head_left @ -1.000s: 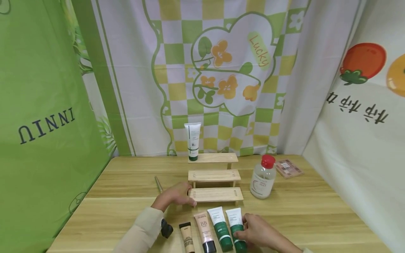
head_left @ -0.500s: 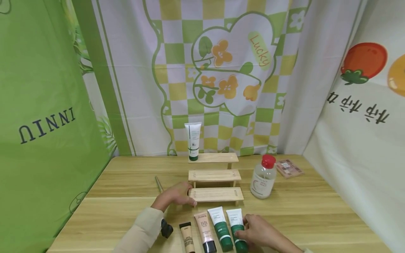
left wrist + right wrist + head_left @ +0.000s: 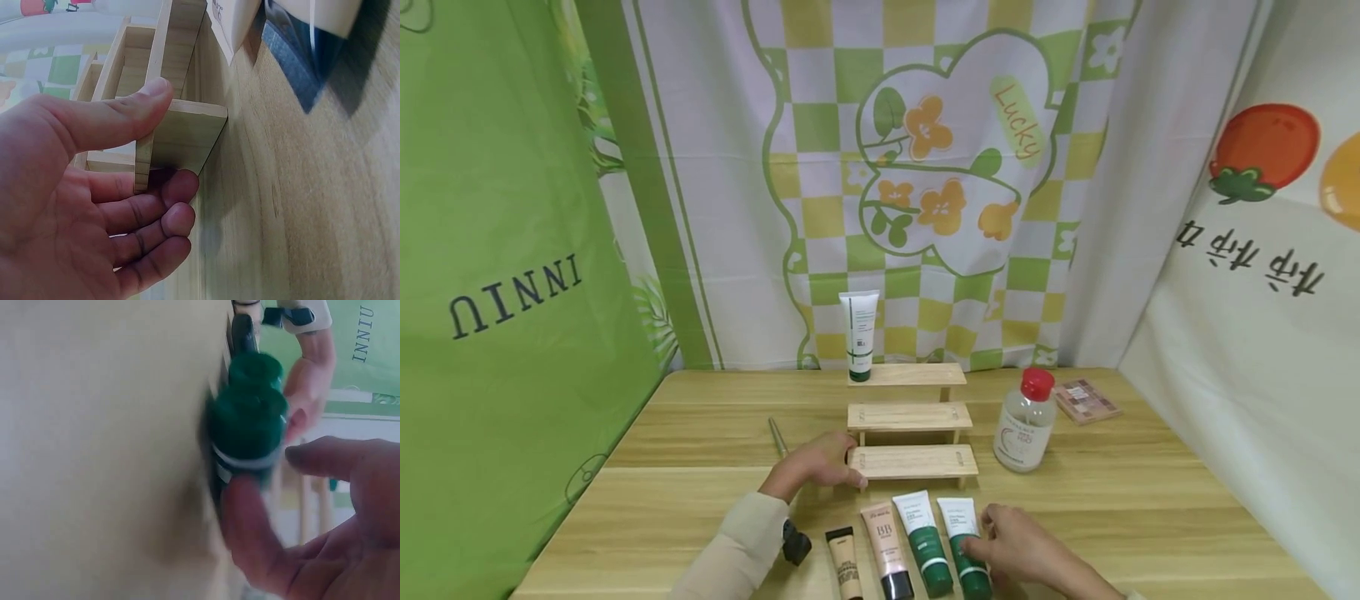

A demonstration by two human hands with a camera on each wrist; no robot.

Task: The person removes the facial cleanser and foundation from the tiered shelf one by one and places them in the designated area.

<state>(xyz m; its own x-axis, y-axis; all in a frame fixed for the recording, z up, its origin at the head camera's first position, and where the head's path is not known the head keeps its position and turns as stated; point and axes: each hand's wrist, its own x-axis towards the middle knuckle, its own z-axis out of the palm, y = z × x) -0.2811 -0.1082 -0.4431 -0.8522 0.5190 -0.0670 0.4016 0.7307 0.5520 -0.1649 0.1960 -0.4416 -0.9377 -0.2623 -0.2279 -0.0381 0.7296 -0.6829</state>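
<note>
My left hand (image 3: 823,461) grips the left end of the lowest tier of a three-step wooden display stand (image 3: 917,461). In the left wrist view its thumb (image 3: 134,115) lies on the wood and the fingers curl beneath. My right hand (image 3: 1026,546) is at the rightmost green-and-white squeeze tube (image 3: 961,529), its thumb over the tube's right side. The right wrist view shows thumb and finger spread around this tube's green cap (image 3: 247,422). Left of it lie another green-and-white tube (image 3: 922,537), a pink BB cream tube (image 3: 886,546) and a small tan tube (image 3: 845,562).
A white tube (image 3: 861,337) stands on the stand's top tier. To the right are a red-capped bottle (image 3: 1024,429) and an eyeshadow palette (image 3: 1086,401). A slim stick (image 3: 777,435) lies behind my left hand. Curtains enclose the wooden table (image 3: 700,417).
The rightmost tube has shifted slightly right and turned a little. My right index finger has come away from its edge. The left hand stays on the stand.
</note>
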